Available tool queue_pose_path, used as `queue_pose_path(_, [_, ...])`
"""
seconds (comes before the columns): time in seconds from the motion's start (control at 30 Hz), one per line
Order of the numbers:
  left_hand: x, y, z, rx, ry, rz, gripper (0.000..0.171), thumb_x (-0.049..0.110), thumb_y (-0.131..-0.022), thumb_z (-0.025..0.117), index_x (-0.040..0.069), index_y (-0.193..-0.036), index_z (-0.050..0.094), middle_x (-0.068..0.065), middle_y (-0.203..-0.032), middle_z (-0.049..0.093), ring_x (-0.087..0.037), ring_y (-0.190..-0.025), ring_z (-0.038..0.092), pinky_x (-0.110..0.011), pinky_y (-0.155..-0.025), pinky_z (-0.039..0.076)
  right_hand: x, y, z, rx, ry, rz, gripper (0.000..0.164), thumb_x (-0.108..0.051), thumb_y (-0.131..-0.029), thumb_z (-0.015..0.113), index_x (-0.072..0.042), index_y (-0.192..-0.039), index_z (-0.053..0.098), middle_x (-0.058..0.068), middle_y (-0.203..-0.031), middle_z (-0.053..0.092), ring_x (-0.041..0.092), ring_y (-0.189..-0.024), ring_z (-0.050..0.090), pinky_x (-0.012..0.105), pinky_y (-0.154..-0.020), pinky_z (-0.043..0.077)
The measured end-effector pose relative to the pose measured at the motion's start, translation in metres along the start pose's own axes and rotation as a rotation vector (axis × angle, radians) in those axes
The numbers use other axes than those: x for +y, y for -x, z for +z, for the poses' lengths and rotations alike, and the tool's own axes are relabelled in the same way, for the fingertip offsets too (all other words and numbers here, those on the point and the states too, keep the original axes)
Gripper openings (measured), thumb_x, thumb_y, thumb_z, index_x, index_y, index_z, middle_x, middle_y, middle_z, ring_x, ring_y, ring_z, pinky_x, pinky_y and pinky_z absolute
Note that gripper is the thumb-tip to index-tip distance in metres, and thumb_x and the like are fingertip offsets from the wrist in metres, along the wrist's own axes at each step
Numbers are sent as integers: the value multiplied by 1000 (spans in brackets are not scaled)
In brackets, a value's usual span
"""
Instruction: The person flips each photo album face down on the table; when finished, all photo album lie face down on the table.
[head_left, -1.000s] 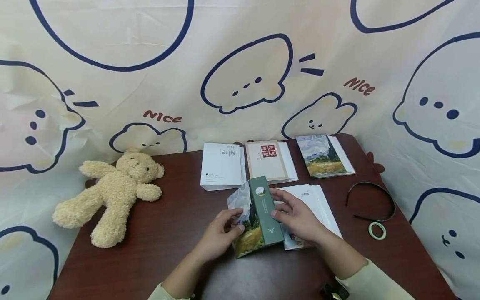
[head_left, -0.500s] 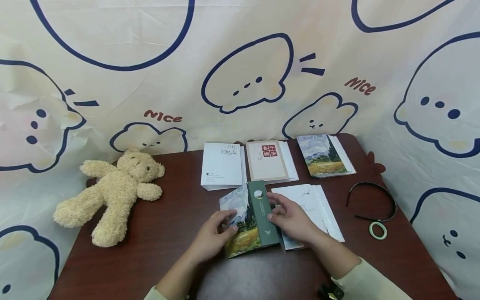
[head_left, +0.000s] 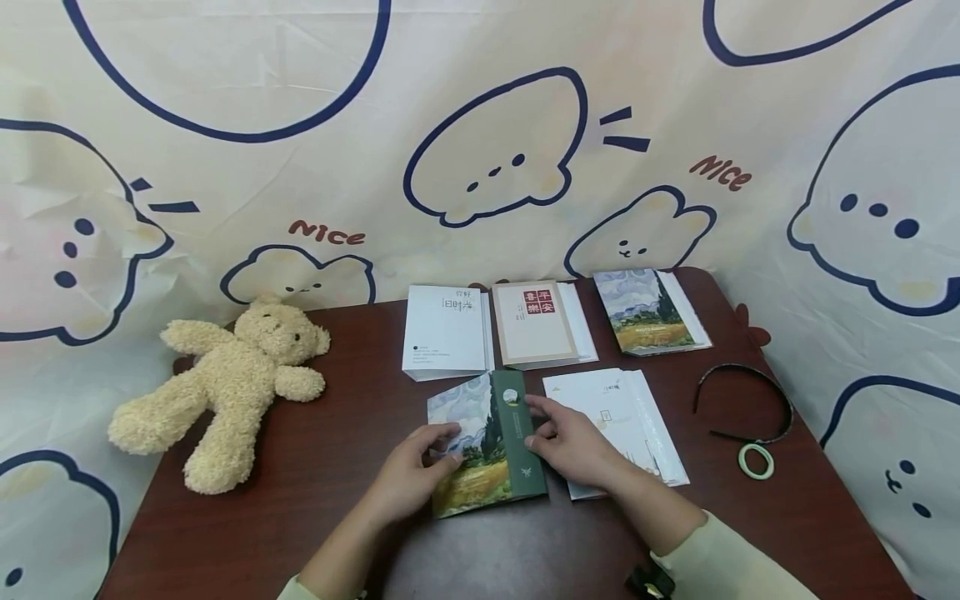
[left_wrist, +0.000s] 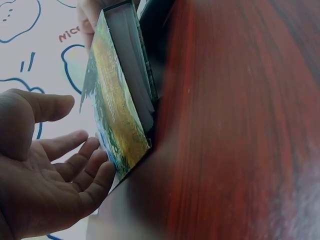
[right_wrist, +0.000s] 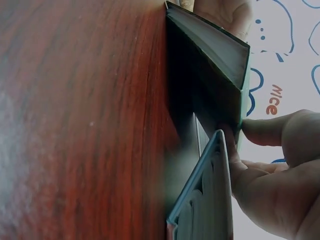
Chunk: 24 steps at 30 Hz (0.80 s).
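Note:
An album [head_left: 480, 450] with a landscape-painting cover and a green spine [head_left: 520, 433] lies tilted over the table's middle, its spine edge raised. My right hand [head_left: 576, 444] pinches it at the spine, thumb on the spine and a finger reaching beneath, as the right wrist view [right_wrist: 280, 170] shows. At the cover's left edge is my left hand [head_left: 411, 469]; in the left wrist view its fingers [left_wrist: 102, 175] are loosely bent against the edge while the thumb stands off. White page edges [left_wrist: 132, 55] show between the covers. A white album [head_left: 615, 417] lies under my right forearm.
Behind stand a white album [head_left: 444, 329], a beige one with red characters [head_left: 536, 321] and a second painted-cover album [head_left: 643, 308]. At right lie a black headband [head_left: 787, 400] and a pale green ring [head_left: 755, 461]. A plush bear [head_left: 240, 383] lies at left.
Both hands have moved left and slightly toward me with the album. It has come away from over the white album at right, and its cover lies flatter.

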<state>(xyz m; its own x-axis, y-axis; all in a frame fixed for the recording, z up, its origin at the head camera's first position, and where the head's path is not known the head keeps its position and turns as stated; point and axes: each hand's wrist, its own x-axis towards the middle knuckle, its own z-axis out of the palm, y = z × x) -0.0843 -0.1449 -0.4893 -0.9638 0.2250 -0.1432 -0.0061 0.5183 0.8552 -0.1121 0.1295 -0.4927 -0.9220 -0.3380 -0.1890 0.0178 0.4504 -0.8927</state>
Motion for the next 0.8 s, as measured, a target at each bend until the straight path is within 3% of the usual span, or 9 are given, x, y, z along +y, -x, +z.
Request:
queue_pose_path(0.17, [-2,1,-4,11,-16,-14,38,18,-97,75,12,-134,69,-2,-125,67,-19,-106,61,-46,-92,52,-4,-2,4,-14,116,-13,64,-12,-99,68,-4,-157,42,13,-140,62,9,-91,67,31,-75,56])
queue_pose_path(0.3, [-4,3,-8,16,-28,-25,38,19,-96,75,13,-133,70,0,-123,68,-18,-105,61,-44,-90,52,-6,-4,8,-42,179,-33,64,-12,-100,68,1,-156,41,8,-116,70,8,-80,65,32,-71,55])
queue_pose_path(0.57, [-7,6,-17,9,-44,-58,39,22,-97,75,13,-134,69,0,-116,67,-16,-97,59,-38,-81,49,-7,-6,13,-116,261,-50,64,-15,-101,67,4,-156,39,-7,-76,68,7,-65,64,33,-65,53])
queue_pose_path(0.7, [-8,7,-20,7,-52,-67,40,22,-97,74,13,-135,68,0,-115,67,-17,-96,59,-36,-78,49,-8,-8,14,-122,274,-57,64,-15,-100,70,5,-154,42,-7,-71,69,8,-63,66,33,-64,53])
queue_pose_path(0.8, [-9,7,-21,2,-66,-65,40,22,-97,74,13,-136,68,-1,-115,66,-18,-96,59,-35,-77,49,-9,-9,14,-106,302,-59,63,-17,-98,72,4,-152,47,-2,-79,74,5,-65,66,33,-64,55])
